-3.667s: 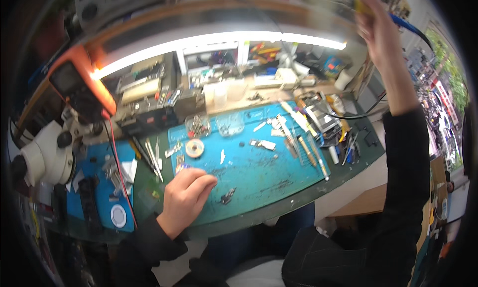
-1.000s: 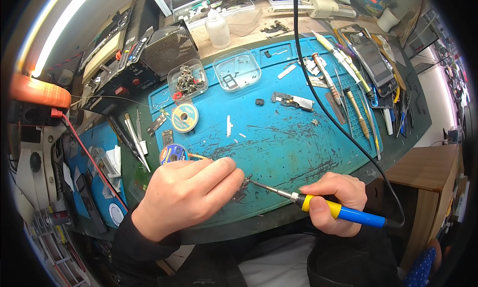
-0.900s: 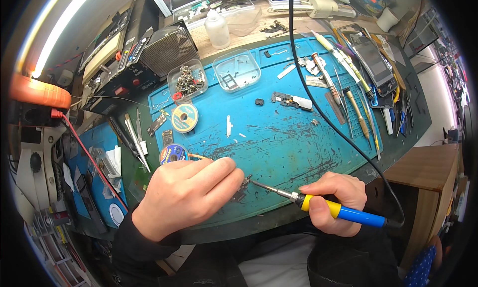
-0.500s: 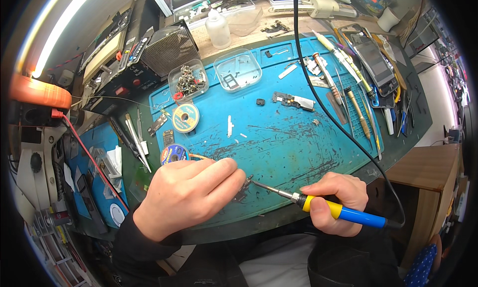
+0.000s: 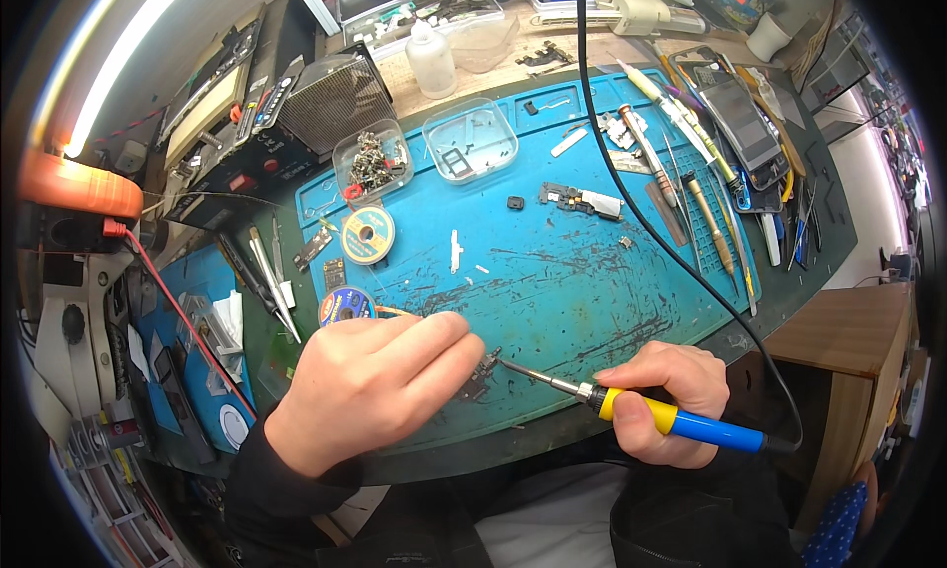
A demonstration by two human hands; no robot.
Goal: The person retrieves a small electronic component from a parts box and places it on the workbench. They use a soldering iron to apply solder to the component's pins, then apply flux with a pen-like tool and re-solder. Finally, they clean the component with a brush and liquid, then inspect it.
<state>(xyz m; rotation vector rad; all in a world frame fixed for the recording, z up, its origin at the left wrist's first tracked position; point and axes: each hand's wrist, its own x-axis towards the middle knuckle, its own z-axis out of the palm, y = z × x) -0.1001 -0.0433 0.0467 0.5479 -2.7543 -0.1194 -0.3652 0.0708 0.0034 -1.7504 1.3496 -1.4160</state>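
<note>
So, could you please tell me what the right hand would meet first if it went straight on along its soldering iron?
The soldering iron in the right hand would probably meet the small dark part beside the left hand first; depth, and whether they touch now, is unclear.

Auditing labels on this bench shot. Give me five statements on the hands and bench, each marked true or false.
The right hand holds a yellow-and-blue soldering iron. True.
The white bottle lies on its side. False: the white bottle stands upright.
The left hand partly hides a blue spool. True.
The left clear tub is empty. False: the left clear tub holds small metal parts.
The soldering iron points away from the left hand. False: it points toward it.
</note>
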